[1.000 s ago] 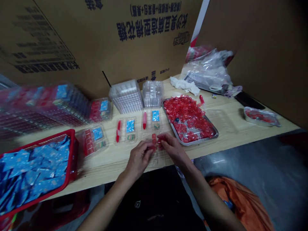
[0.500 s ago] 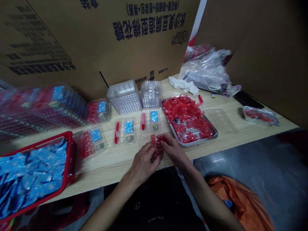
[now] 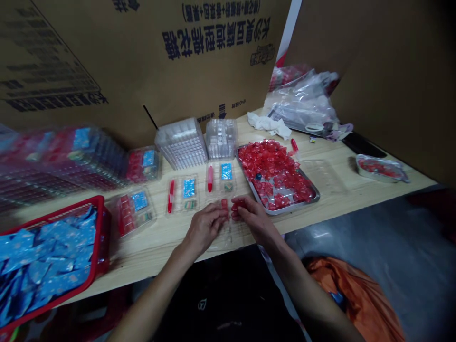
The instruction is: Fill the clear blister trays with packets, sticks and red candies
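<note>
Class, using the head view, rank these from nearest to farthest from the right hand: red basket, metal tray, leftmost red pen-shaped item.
From the right hand:
1. Metal tray: just ahead, to the right.
2. Leftmost red pen-shaped item: to the left, beyond the left hand.
3. Red basket: far left.

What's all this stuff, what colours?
tray: one, silver, centre right
sachets: many, red, on tray
basket: one, red, left
packets: many, blue, in basket
filled packs: many, multicoloured, left
container stacks: two, clear, back
containers: several, clear, centre
tubes: three, red, centre
printed carton: one, brown, back
tissue: one, white, back
bags: some, clear, back right
dish: one, silver, far right
flat thing: one, black, right
table: one, pale, underneath
fabric: one, orange, below
left hand: one, centre
right hand: one, centre
</note>
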### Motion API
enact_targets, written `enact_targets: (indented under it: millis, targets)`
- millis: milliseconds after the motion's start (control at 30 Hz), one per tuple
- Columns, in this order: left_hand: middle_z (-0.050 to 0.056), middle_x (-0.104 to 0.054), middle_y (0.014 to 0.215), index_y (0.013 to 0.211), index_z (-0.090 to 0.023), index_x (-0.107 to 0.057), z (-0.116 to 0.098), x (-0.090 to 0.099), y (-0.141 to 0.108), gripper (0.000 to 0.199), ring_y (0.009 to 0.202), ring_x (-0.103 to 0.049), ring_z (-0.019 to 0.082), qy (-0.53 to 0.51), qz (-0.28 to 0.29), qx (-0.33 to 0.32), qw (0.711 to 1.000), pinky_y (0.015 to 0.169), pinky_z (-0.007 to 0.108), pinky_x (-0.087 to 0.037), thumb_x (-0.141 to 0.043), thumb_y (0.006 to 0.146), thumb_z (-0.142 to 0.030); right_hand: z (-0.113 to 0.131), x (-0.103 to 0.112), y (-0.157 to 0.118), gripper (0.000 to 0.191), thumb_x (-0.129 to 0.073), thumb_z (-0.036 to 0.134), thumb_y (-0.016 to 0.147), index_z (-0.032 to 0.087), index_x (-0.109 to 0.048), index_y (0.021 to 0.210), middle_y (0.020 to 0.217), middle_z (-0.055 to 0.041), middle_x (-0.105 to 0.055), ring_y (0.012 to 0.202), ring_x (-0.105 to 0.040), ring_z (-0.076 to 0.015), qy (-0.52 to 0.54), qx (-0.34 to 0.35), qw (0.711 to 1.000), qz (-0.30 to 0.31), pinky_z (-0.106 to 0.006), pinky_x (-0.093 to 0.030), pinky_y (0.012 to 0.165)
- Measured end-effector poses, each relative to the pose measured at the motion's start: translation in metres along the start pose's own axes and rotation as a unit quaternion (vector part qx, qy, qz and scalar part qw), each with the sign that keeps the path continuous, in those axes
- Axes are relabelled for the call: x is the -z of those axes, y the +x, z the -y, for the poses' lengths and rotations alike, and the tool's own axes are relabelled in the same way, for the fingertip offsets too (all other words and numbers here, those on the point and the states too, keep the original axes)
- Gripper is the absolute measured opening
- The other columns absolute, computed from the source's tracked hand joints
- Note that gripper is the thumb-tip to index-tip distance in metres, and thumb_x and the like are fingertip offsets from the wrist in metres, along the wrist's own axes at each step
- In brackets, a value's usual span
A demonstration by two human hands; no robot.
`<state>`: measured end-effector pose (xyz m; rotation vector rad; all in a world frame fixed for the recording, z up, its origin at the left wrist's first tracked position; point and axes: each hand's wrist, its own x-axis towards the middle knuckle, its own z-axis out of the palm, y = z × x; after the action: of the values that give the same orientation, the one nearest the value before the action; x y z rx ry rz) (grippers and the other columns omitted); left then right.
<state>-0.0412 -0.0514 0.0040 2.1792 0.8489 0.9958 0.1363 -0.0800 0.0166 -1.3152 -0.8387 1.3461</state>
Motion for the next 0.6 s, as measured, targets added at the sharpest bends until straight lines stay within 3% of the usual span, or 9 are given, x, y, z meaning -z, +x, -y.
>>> enact_targets:
  millis: [167,333,467,600]
  targets:
    - [0.006,-0.073,0.097,0.097,-0.021,-0.075,0.007,-0.009,-0.003,0.017,0.09,-0.07,0.016,-0.069,0.014,-0.024,0.997,0.077,0.027,-0.058,-0.062,0.091,-0.013,-0.002,-0.003,0.001,0.029,-0.062,0.028,0.065,0.02,-0.063,0.093,0.078,-0.0001,-0.064,0.069,-0.06,-0.0157,-0.008,0.008,1.0,-0.002,-0.03,-0.051,0.066]
    - [0.008,-0.075,0.103,0.106,-0.021,-0.073,0.009,-0.016,-0.013,0.02,0.095,-0.071,0.017,0.01,-0.033,-0.084,0.996,0.081,0.029,-0.059,-0.059,0.093,-0.016,0.003,0.001,-0.003,0.033,-0.063,0.028,0.068,0.02,-0.063,0.1,0.083,-0.0012,-0.067,0.075,-0.063,-0.0169,-0.004,0.009,1.0,0.014,-0.032,-0.052,0.073]
    - [0.008,-0.073,0.104,0.12,-0.02,-0.065,-0.008,-0.012,-0.009,0.027,0.089,-0.069,0.016,0.045,-0.098,-0.007,0.994,0.078,0.029,-0.058,-0.06,0.094,-0.021,0.004,0.0,-0.005,0.033,-0.063,0.03,0.073,0.02,-0.064,0.104,0.085,-0.0017,-0.069,0.078,-0.065,-0.0176,-0.018,0.04,0.999,0.026,-0.034,-0.054,0.077]
    - [0.008,-0.07,0.104,0.11,-0.018,-0.068,-0.024,-0.012,0.004,0.019,0.083,-0.067,0.014,-0.011,-0.104,0.059,0.993,0.074,0.026,-0.056,-0.061,0.092,-0.02,0.002,-0.007,-0.004,0.029,-0.062,0.031,0.076,0.021,-0.065,0.103,0.098,-0.0045,-0.071,0.092,-0.067,-0.0204,-0.03,0.088,0.994,0.051,-0.037,-0.054,0.086]
